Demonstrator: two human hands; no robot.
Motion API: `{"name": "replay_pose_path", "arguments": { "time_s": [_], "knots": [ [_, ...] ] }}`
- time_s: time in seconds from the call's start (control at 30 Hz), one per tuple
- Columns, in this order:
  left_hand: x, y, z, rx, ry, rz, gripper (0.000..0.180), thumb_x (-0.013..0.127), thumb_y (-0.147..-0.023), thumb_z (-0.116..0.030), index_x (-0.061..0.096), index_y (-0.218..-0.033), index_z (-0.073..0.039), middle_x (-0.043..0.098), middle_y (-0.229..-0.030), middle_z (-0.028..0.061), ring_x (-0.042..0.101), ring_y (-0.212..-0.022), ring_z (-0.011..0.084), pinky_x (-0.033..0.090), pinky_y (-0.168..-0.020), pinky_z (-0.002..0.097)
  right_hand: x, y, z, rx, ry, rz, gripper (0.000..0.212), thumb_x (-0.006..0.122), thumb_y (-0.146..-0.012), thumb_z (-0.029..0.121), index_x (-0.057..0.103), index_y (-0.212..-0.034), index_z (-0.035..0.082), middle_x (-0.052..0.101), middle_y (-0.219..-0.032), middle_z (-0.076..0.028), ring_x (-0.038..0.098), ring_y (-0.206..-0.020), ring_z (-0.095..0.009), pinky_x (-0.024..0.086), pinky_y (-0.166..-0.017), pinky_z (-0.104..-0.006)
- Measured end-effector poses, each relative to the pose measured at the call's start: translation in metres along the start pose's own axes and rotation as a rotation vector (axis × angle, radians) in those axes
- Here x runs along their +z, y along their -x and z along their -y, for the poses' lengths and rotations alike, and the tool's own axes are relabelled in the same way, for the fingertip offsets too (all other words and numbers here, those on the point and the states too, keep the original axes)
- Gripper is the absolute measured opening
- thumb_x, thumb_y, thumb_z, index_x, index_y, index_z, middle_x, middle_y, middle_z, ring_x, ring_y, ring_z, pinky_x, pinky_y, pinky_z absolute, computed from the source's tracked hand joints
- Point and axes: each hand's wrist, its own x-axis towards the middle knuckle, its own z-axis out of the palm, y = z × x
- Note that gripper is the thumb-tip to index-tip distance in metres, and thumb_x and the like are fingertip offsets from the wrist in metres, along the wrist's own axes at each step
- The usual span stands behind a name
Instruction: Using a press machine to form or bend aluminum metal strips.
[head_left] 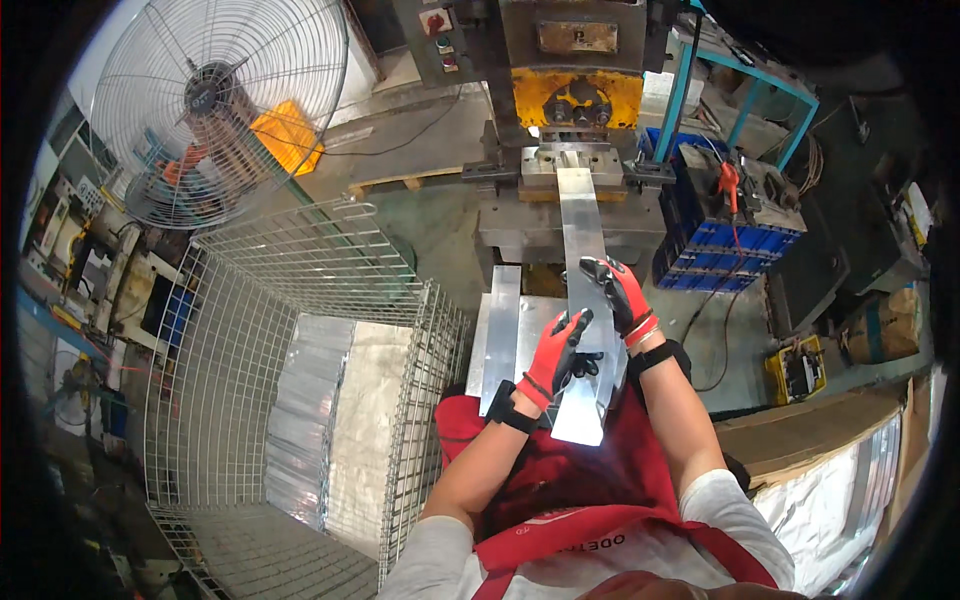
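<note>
A long, flat metal strip (583, 225) runs from the die (543, 160) of a press back toward my lap, where its near end catches bright light. My left hand (558, 358), in a red and black glove, grips the strip from its left side near that end, the fingers curled over it. Farther up, my right hand (622, 298), gloved the same way, holds the right edge with bent fingers. Another flat metal strip (502, 335) lies on the work surface to the left of my left hand.
A wire mesh cage (420, 400) at my left contains stacked metal strips (305, 420). Beyond it stands a large fan (215, 95). Blue crates (690, 240) sit right of the press, and a yellow basket (797, 370) rests on the floor. An open cardboard box (815, 430) is close at my right.
</note>
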Motion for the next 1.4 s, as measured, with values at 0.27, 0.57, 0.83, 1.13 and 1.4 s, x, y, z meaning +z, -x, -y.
{"name": "replay_pose_path", "arguments": {
  "time_s": [0.27,0.57,0.83,1.13,1.4],
  "knots": [
    [-0.007,-0.015,-0.012,0.069,-0.248,-0.046,0.024,0.050,-0.088,-0.025,0.054,-0.101,-0.007,0.050,-0.079,0.0013,0.056,-0.055,0.0139,0.046,-0.044,0.0252,0.010,-0.008,0.006,-0.107,0.054,-0.050,0.033,0.045,-0.088,0.024,0.057,-0.104,-0.003,0.059,-0.102,-0.010,0.055,-0.095,-0.018,0.041,-0.086,-0.0289],
    [-0.010,-0.038,-0.004,0.157,-0.031,0.071,0.023,0.045,-0.090,-0.024,0.058,-0.093,-0.006,0.056,-0.076,-0.0008,0.053,-0.064,0.0054,0.044,-0.052,0.0199,0.017,0.028,0.003,-0.485,0.727,-0.111,0.045,0.058,-0.072,0.020,0.051,-0.111,-0.002,0.056,-0.102,-0.018,0.054,-0.095,-0.034,0.042,-0.083,-0.0369],
    [-0.002,-0.023,-0.020,0.189,-0.638,-0.110,0.053,0.067,-0.061,-0.008,0.052,-0.111,-0.002,0.058,-0.105,0.0107,0.056,-0.092,0.0259,0.042,-0.083,0.0340,0.020,0.026,0.003,-0.535,0.734,-0.149,0.046,0.063,-0.065,0.012,0.053,-0.108,0.001,0.057,-0.096,-0.017,0.056,-0.088,-0.032,0.045,-0.078,-0.0360],
    [-0.024,-0.044,0.000,0.092,0.010,0.060,0.026,0.049,-0.086,-0.017,0.055,-0.106,-0.001,0.058,-0.095,0.0045,0.056,-0.086,0.0108,0.048,-0.070,0.0239,0.022,0.023,0.005,-0.531,0.770,-0.155,0.044,0.064,-0.064,0.014,0.055,-0.105,0.001,0.059,-0.092,-0.016,0.057,-0.086,-0.031,0.046,-0.077,-0.0350],
    [-0.028,-0.045,0.001,0.217,-0.253,0.105,0.022,0.051,-0.084,-0.011,0.055,-0.103,-0.001,0.057,-0.094,0.0080,0.056,-0.081,0.0146,0.047,-0.071,0.0261,0.018,0.023,0.001,-0.594,0.804,-0.135,0.044,0.063,-0.064,0.013,0.054,-0.105,0.001,0.058,-0.096,-0.016,0.057,-0.090,-0.030,0.045,-0.080,-0.0346]
  ]
}}
